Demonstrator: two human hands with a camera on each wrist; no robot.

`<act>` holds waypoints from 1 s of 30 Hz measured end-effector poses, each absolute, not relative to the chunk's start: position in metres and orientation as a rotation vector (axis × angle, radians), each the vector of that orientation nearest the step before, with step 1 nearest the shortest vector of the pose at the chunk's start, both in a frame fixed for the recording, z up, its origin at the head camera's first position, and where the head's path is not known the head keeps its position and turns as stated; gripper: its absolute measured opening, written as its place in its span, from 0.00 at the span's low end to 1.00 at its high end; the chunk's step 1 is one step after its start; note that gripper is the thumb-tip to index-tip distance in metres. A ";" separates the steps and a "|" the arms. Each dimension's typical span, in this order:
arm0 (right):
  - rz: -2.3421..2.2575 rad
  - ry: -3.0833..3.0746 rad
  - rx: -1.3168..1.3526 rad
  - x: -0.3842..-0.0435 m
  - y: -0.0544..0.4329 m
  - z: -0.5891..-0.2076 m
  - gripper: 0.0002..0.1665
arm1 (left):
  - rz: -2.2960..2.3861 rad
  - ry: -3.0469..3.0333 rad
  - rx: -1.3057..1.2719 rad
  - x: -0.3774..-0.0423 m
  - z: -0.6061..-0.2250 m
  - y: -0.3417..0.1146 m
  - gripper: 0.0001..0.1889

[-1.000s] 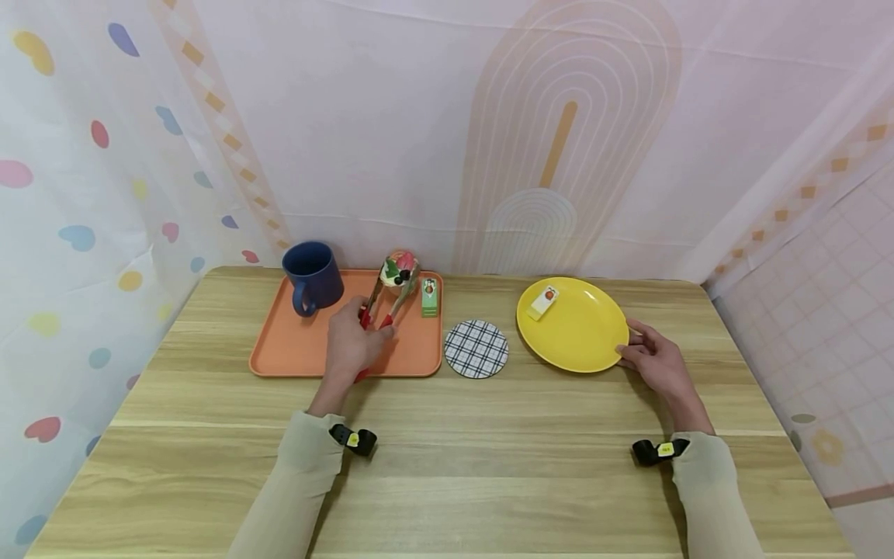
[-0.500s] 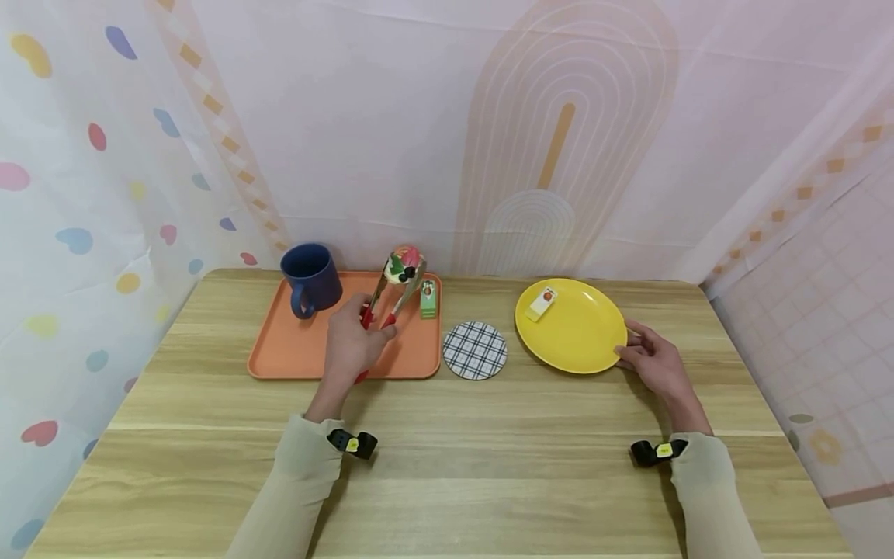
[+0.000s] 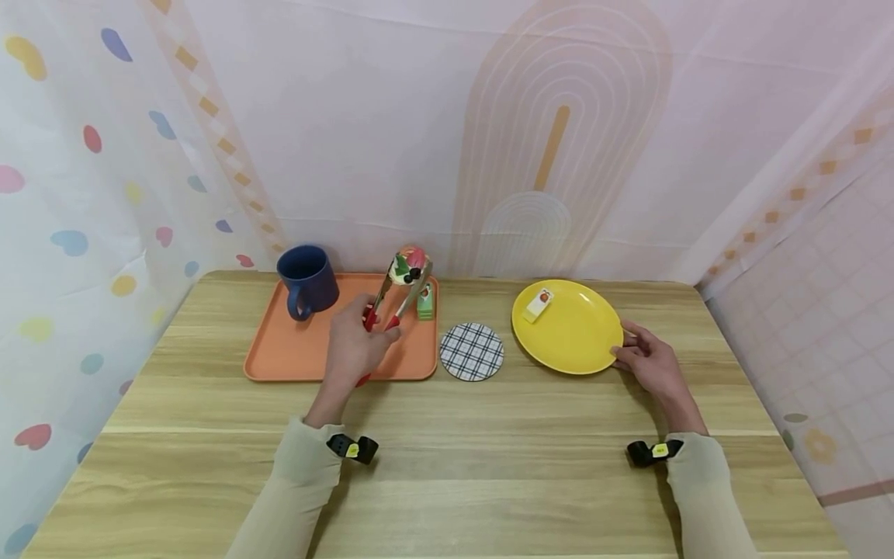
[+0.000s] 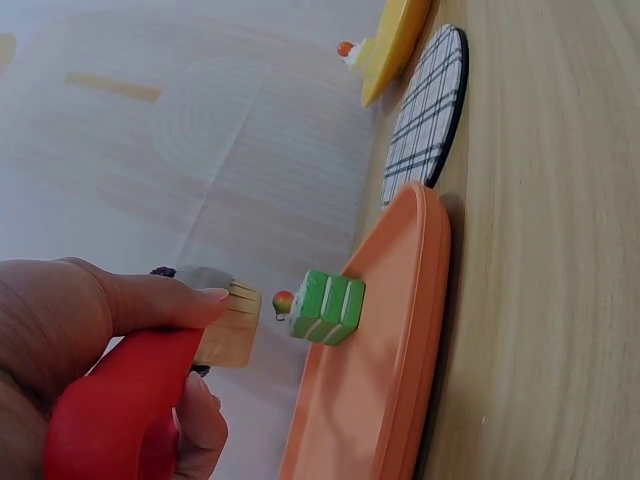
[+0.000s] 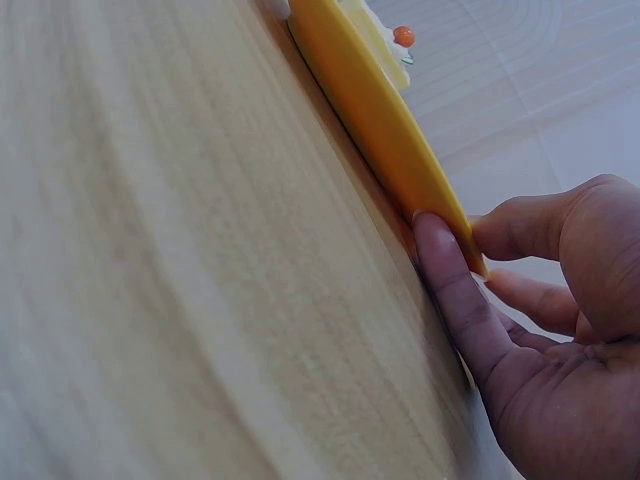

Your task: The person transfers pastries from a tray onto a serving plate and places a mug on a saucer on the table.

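Observation:
My left hand point(image 3: 352, 338) grips red-handled metal tongs point(image 3: 380, 295) over the right half of the orange tray point(image 3: 279, 357). Between the tong tips is a toy cupcake point(image 3: 408, 266) topped with pink, green and dark fruit. Its pleated tan side point(image 4: 232, 330) shows past my thumb in the left wrist view, above the tray. A green layered cake slice point(image 4: 328, 307) sits at the tray's right end. At far right, my right hand point(image 3: 649, 361) pinches the rim of a yellow plate point(image 3: 576, 341), thumb and fingers on either face. A yellow cake slice point(image 3: 538, 305) lies on that plate.
A dark blue mug point(image 3: 310, 279) stands on the tray's back left. Between tray and plate lies a round checked coaster point(image 3: 472, 352). Behind the wooden table point(image 3: 489, 466) hangs a patterned cloth point(image 3: 391, 140).
The tongs, with the cupcake in them, have moved slightly right and up, and now overlap the green cake slice more. My right hand keeps its hold on the plate's rim.

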State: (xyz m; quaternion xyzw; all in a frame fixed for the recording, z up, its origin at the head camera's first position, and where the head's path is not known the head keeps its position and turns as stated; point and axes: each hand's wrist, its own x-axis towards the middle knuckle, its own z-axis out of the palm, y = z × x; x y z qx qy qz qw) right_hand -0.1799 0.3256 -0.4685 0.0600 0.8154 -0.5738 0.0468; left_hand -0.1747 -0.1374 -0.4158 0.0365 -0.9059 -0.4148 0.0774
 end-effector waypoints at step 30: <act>-1.739 2.493 0.184 -0.179 0.325 -0.466 0.40 | -1.270 -2.737 -0.045 -0.171 -0.408 -0.101 0.29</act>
